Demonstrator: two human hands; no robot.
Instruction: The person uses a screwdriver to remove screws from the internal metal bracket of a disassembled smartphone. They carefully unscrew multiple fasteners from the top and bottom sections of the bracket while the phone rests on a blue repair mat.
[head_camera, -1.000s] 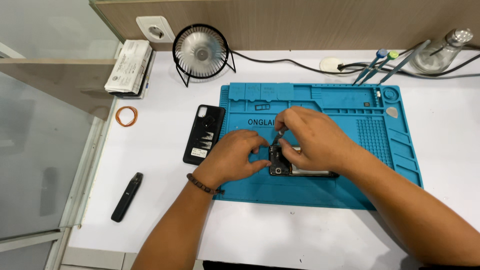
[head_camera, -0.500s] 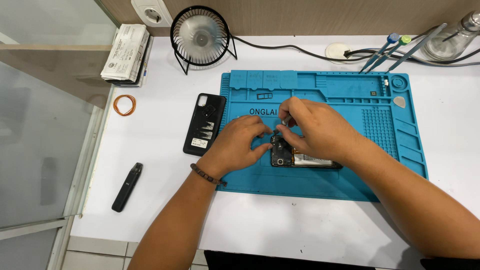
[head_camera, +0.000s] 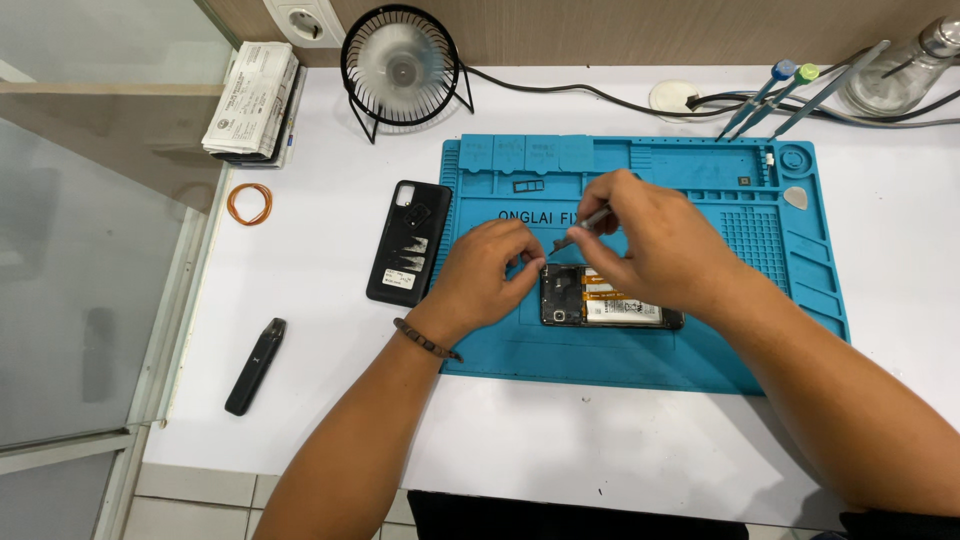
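On the blue repair mat (head_camera: 700, 360) near the worktop's front edge lies an opened phone (head_camera: 608, 298), the left hand (head_camera: 490, 275) steadying its left end with fingers pressed together, the right hand (head_camera: 650, 240) pinching a thin tool (head_camera: 578, 229) over it, while farther back stands a small black fan (head_camera: 400, 62).

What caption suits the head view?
Right hand works a slim tool into an opened phone; left hand steadies it.
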